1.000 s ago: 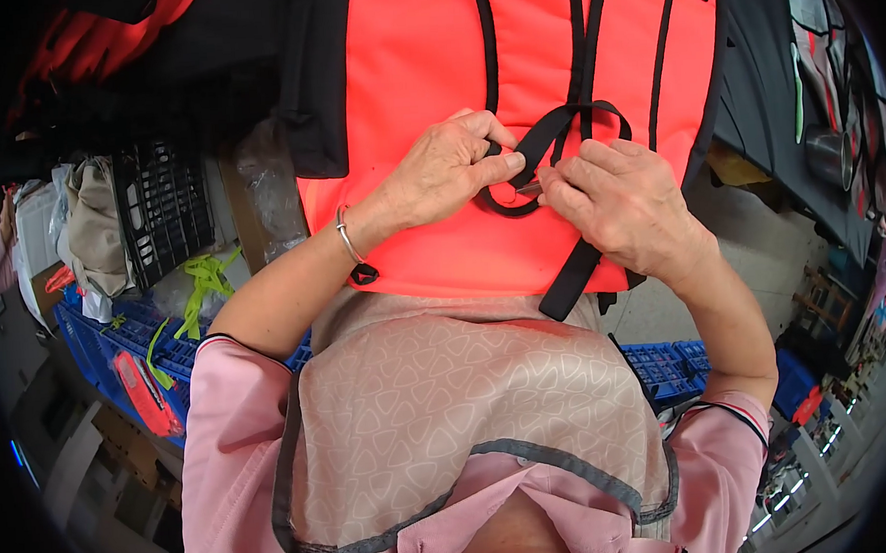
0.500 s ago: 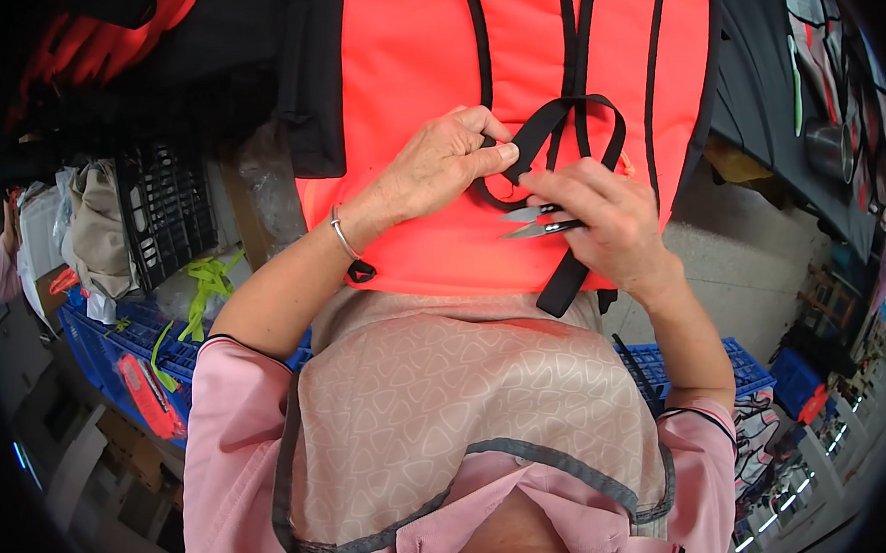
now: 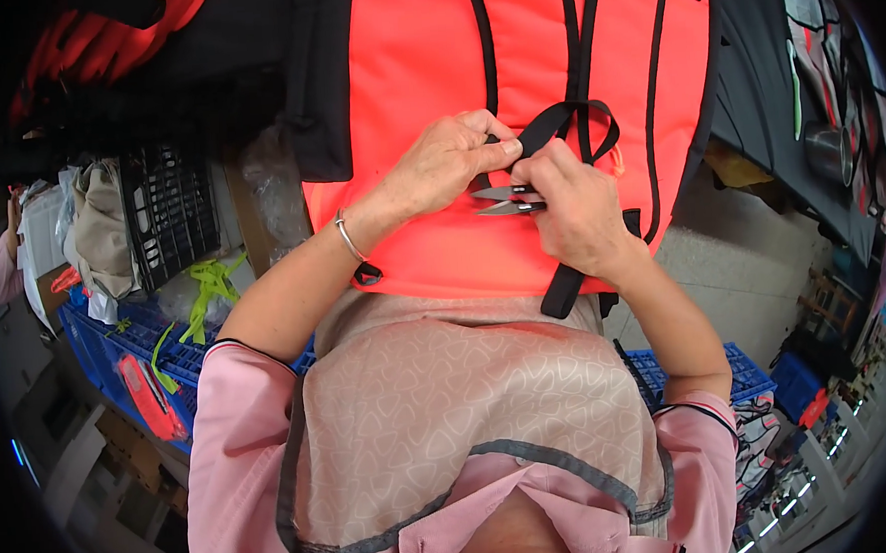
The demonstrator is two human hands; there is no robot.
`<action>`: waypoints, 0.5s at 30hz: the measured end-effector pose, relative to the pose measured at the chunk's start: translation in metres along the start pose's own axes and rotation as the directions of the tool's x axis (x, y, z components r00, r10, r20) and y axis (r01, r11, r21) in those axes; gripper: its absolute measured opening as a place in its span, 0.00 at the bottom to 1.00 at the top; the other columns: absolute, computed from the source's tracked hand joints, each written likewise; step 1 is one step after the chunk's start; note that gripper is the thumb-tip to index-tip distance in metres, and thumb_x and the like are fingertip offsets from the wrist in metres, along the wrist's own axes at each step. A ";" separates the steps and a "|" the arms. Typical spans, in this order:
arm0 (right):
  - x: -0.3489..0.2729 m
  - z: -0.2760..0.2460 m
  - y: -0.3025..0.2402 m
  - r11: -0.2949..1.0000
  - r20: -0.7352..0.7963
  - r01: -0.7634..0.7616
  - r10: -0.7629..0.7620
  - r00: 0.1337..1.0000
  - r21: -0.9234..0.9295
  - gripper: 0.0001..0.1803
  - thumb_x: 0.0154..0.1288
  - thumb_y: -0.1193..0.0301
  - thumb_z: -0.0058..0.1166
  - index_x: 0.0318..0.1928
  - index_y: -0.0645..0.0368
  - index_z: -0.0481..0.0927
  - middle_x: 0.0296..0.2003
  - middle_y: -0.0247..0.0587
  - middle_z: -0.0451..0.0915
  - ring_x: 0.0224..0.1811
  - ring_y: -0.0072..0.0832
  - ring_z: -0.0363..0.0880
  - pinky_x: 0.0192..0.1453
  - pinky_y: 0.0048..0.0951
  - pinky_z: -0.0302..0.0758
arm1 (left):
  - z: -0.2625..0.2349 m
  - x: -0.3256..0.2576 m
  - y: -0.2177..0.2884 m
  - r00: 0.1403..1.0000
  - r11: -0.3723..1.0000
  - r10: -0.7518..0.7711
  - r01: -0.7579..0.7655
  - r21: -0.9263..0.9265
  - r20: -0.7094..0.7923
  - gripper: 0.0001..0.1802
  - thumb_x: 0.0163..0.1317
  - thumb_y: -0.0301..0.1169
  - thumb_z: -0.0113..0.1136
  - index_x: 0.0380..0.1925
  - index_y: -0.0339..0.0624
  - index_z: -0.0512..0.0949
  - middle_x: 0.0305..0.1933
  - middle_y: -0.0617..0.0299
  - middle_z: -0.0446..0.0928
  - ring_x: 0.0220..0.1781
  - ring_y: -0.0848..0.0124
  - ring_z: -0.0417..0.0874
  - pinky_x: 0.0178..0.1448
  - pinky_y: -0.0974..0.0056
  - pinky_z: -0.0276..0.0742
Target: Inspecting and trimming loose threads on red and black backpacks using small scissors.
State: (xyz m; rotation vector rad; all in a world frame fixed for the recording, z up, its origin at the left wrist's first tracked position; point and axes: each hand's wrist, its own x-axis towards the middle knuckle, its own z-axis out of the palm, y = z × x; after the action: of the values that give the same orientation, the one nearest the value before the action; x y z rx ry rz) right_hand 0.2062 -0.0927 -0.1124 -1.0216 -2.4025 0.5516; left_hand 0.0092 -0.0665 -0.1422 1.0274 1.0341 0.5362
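the right hand clasps snips, long axis crosswise, pointing left; the left hand pinches a black strap.

Wkshp: bag, snips, plstc crates.

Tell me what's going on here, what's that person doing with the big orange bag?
A person is working with both hands over the bright orange bag. The left hand pinches a black strap between thumb and finger, and part of the strap makes a loop. The right hand holds small metal snips close by. Their blades are apart and point to the left, in front of the orange fabric.
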 end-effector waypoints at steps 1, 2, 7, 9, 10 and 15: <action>-0.002 -0.005 -0.005 0.974 0.006 -0.088 0.088 0.996 0.208 0.15 0.46 0.87 0.57 0.36 0.63 0.74 0.31 0.38 0.70 0.26 0.29 0.73 0.28 0.27 0.69 | -0.001 0.000 -0.002 0.998 0.998 0.055 -0.055 0.009 -0.013 0.18 0.66 0.41 0.62 0.34 0.33 0.82 0.33 0.62 0.75 0.32 0.76 0.72 0.40 0.66 0.69; -0.004 -0.010 -0.009 0.898 0.031 -0.171 0.174 0.984 0.405 0.14 0.48 0.89 0.56 0.36 0.64 0.73 0.32 0.40 0.69 0.26 0.29 0.71 0.30 0.27 0.68 | -0.001 0.001 -0.001 0.998 0.998 0.056 -0.056 0.009 -0.012 0.18 0.66 0.41 0.62 0.34 0.33 0.82 0.33 0.62 0.75 0.32 0.76 0.72 0.40 0.66 0.69; -0.024 -0.051 -0.015 0.762 0.451 -0.377 0.125 0.884 0.527 0.09 0.53 0.84 0.64 0.35 0.65 0.79 0.29 0.40 0.72 0.27 0.28 0.73 0.32 0.28 0.69 | -0.002 0.000 -0.001 0.997 0.990 0.066 -0.061 0.128 -0.041 0.18 0.66 0.42 0.62 0.34 0.33 0.82 0.32 0.64 0.74 0.31 0.77 0.70 0.36 0.66 0.67; -0.028 -0.053 -0.023 0.828 0.389 -0.417 0.268 0.882 0.376 0.11 0.52 0.76 0.68 0.35 0.62 0.80 0.29 0.38 0.73 0.30 0.31 0.76 0.34 0.29 0.72 | -0.001 0.002 -0.001 0.997 0.988 0.069 -0.063 0.140 -0.038 0.18 0.66 0.42 0.62 0.35 0.34 0.82 0.29 0.64 0.73 0.30 0.78 0.69 0.35 0.66 0.66; -0.028 -0.054 -0.026 0.860 0.302 -0.462 0.391 0.870 0.217 0.15 0.52 0.68 0.73 0.35 0.60 0.81 0.28 0.37 0.75 0.32 0.34 0.79 0.36 0.31 0.74 | -0.001 0.002 0.000 0.996 0.986 0.073 -0.066 0.152 -0.041 0.18 0.66 0.42 0.62 0.35 0.34 0.82 0.27 0.65 0.72 0.29 0.79 0.69 0.34 0.67 0.65; -0.018 -0.044 -0.020 0.965 -0.140 -0.230 0.212 0.967 -0.124 0.16 0.53 0.64 0.70 0.40 0.58 0.83 0.31 0.34 0.78 0.33 0.31 0.78 0.36 0.31 0.72 | 0.001 0.001 -0.003 0.995 0.986 0.084 -0.075 0.148 -0.060 0.17 0.66 0.42 0.62 0.37 0.36 0.81 0.19 0.69 0.67 0.24 0.80 0.66 0.30 0.68 0.63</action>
State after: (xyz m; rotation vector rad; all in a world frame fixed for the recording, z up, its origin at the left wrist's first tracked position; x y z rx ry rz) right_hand 0.2304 -0.1109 -0.0714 -1.3557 -2.2560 0.3858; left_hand 0.0102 -0.0671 -0.1456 1.1904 1.1071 0.5693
